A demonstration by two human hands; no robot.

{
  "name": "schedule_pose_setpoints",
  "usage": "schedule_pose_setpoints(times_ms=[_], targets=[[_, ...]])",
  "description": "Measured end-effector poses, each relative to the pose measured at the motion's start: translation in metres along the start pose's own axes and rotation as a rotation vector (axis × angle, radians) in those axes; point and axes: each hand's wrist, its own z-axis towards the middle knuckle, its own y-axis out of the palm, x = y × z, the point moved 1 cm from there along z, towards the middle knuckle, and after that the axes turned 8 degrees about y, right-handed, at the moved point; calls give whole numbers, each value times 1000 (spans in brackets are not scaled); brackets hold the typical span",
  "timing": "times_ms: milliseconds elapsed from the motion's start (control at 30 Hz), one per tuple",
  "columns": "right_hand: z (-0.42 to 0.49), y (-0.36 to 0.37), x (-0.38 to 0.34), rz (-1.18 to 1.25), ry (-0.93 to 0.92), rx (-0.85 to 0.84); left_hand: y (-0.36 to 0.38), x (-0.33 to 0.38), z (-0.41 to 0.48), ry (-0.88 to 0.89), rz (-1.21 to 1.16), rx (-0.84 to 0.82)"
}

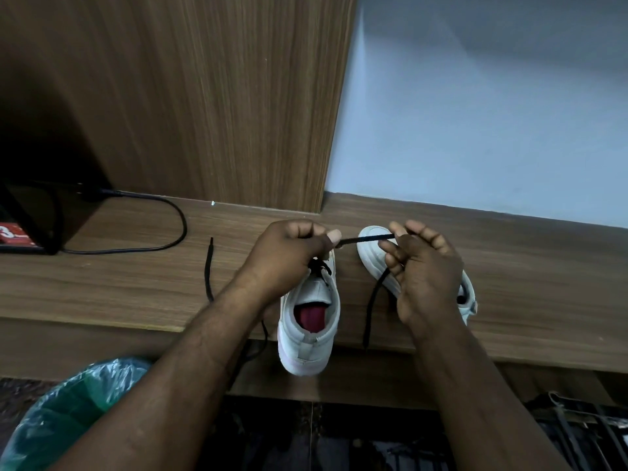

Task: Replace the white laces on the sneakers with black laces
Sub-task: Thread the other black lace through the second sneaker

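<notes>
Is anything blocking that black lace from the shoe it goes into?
Nothing visible does. The left hand and right hand pinch the black lace, already partly threaded in the red-lined sneaker; the left hand hides its front eyelets.

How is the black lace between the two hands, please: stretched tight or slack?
Stretched tight: the black lace runs in a straight line from the left hand to the right hand, with no sag.

I get one view only: a wide-angle head camera, looking forward and down across the counter [102,283] from its near edge toward the wall [492,113], close above the left hand [289,256] and right hand [424,273].
</notes>
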Motion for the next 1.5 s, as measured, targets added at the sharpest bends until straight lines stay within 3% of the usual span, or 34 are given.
schedule_pose_setpoints(times_ms=[167,367,500,733,867,1033,1267,1500], targets=[[-1,0,10,-19,50,81,-4,1,-3,-13,-153,-18],[-3,4,18,-113,54,55,-4,4,-4,-41,-355,-14],[-7,6,24,-188,65,26,-3,6,-5,-25,-352,-16],[-5,5,22,-166,71,19,-18,-2,-2,6,-118,101],[-2,2,20,-121,43,30,-31,-21,0,-11,193,224],[-10,7,19,-133,-10,-21,-29,-27,0,-45,372,229],[-27,19,18,-250,-135,-91,-2,-16,-1,218,615,41],[-33,23,20,-236,-149,-129,10,-17,-2,231,527,60]])
